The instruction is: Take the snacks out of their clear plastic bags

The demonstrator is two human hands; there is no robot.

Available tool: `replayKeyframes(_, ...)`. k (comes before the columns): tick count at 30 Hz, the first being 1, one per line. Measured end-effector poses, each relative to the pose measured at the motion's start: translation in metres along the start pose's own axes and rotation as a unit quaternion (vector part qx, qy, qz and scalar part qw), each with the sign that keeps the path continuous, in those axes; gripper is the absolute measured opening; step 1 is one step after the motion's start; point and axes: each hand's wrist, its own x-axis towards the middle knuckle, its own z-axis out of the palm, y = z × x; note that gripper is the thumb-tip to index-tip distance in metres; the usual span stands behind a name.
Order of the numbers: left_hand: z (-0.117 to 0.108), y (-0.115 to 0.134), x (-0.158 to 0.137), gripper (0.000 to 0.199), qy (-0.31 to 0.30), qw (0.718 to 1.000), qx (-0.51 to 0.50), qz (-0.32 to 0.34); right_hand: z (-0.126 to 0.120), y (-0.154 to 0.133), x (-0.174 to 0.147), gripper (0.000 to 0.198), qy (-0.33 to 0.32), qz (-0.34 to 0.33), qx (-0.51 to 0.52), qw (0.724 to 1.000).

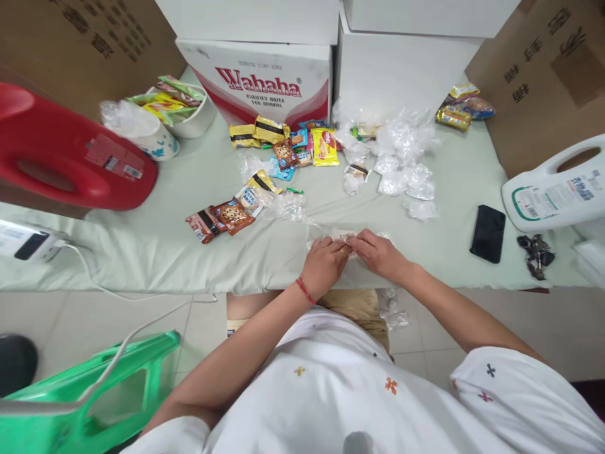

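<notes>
Close to the table's front edge, my left hand point(326, 263) and my right hand point(378, 251) meet over a clear plastic bag point(312, 233). Fingers of both hands are closed and pinch the bag, with a pale packet point(341, 234) partly showing under them. My fingers hide most of that packet, so its kind is unclear. Left of my hands lie a cookie packet point(233, 215), a brown snack packet point(204, 225) and a yellow-and-black packet point(262, 182). More clear bags point(289, 205) lie just beyond my left hand.
Further back are mixed snack packets point(325, 147) and a heap of filled clear bags point(401, 145). A red jug point(108, 157), paper cup point(161, 142) and white bowl point(196, 120) stand left. A phone point(488, 234), black clips point(537, 255) and white bottle point(558, 189) are right. Boxes point(269, 75) line the back.
</notes>
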Motion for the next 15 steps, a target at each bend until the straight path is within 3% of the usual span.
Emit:
replayKeyframes(4,-0.006,-0.016,-0.005,0.030,0.014,0.984,-0.177,0.006,0.016,0.003,-0.009,0.047,0.002,-0.018,0.042,0.999)
replayKeyframes(7,-0.013,-0.027,-0.017,0.026,0.030,0.968,-0.249,-0.012,0.020,0.004,-0.010,0.043,-0.020,0.003,0.063,0.998)
replayKeyframes(10,-0.020,-0.043,-0.031,0.019,0.129,0.945,-0.281,-0.111,0.021,0.005,-0.009,0.038,-0.037,0.040,0.096,0.994)
replayKeyframes(13,-0.030,-0.071,-0.037,0.023,0.273,0.892,-0.242,-0.268,0.021,0.004,-0.009,0.037,-0.041,0.079,0.126,0.988)
replayKeyframes(15,-0.038,-0.091,-0.034,0.036,0.293,0.875,-0.204,-0.327,0.020,0.003,-0.009,0.037,-0.032,0.087,0.137,0.986)
